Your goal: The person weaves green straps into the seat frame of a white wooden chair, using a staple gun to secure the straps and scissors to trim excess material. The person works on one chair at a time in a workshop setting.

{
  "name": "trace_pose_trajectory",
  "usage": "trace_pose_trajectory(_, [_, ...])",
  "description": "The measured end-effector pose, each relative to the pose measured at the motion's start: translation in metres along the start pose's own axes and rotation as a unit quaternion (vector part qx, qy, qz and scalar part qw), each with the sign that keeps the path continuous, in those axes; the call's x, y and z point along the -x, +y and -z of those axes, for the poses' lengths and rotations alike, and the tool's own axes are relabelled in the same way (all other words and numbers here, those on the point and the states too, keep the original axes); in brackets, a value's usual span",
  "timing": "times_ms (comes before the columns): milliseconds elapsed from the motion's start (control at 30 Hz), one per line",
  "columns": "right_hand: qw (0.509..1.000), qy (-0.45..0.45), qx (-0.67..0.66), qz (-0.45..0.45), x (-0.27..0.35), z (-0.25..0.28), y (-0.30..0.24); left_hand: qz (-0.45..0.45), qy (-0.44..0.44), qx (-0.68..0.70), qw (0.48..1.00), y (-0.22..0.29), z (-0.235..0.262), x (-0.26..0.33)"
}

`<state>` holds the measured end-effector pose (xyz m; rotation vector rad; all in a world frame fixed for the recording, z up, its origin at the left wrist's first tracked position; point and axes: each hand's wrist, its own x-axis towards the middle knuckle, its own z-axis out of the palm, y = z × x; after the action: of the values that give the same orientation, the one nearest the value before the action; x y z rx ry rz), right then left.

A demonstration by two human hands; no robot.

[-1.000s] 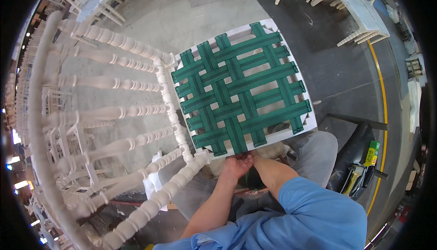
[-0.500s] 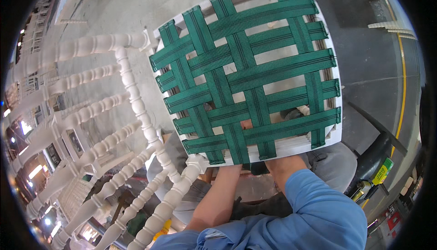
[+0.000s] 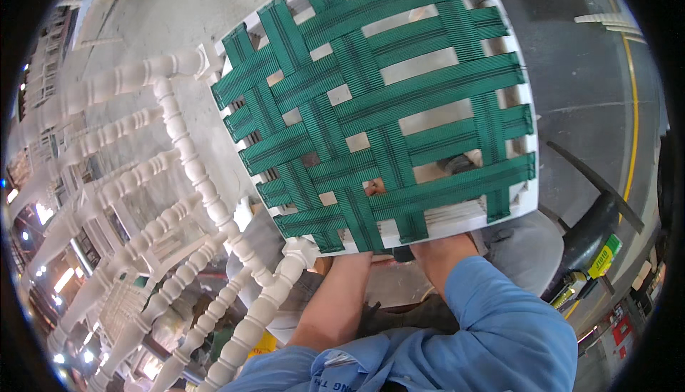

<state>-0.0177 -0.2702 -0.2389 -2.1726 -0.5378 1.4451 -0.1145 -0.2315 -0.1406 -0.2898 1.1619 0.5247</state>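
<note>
A white turned-wood chair [image 3: 193, 171] is tipped up close to me, its seat [image 3: 464, 217] woven with green webbing straps [image 3: 385, 106]. Both my forearms in blue sleeves reach up to the seat's near rail. My left hand [image 3: 354, 262] goes under the rail near the corner post, and my right hand [image 3: 434, 250] goes under it just to the right. The seat hides most of both hands. A bit of finger [image 3: 374, 188] shows through a gap in the webbing. The chair's spindle back [image 3: 128, 178] stretches to the left.
Several more white chairs stand stacked along the left [image 3: 43, 71] and at the top right [image 3: 606, 19]. A black tool with a yellow-green label [image 3: 603, 256] lies at the right by my grey-trousered knee [image 3: 524, 253]. A yellow line [image 3: 632, 106] runs along the grey floor.
The chair has come up and tilted toward me, so the green seat fills far more of the view. My hands, earlier visible at the front rail, are now hidden beneath it.
</note>
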Motion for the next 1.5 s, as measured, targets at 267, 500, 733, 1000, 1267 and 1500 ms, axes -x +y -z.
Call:
trace_pose_trajectory(267, [0.975, -0.085, 0.205, 0.009, 0.079, 0.043, -0.025, 0.047, -0.030, -0.073, 0.996, 0.005, 0.003, -0.002])
trace_pose_trajectory(500, [0.978, -0.063, -0.057, 0.190, 0.298, 0.182, -0.037, 0.075, -0.066, -0.162, 0.982, -0.007, -0.014, -0.013])
trace_pose_trajectory(733, [0.791, 0.569, 0.079, -0.209, 0.484, 0.313, 0.164, 0.065, -0.080, -0.193, 0.976, -0.013, -0.033, -0.008])
trace_pose_trajectory(1000, [0.855, 0.452, -0.065, -0.248, 0.449, 0.305, 0.229, 0.044, -0.075, -0.073, 0.994, 0.005, -0.038, -0.009])
trace_pose_trajectory(1267, [0.868, 0.482, -0.060, -0.105, 0.483, 0.295, 0.166, 0.046, -0.060, -0.014, 0.997, 0.010, -0.049, 0.001])
trace_pose_trajectory(1500, [0.924, 0.279, -0.259, 0.017, 0.484, 0.260, -0.014, 0.052, -0.050, 0.014, 0.997, 0.007, -0.023, 0.008])
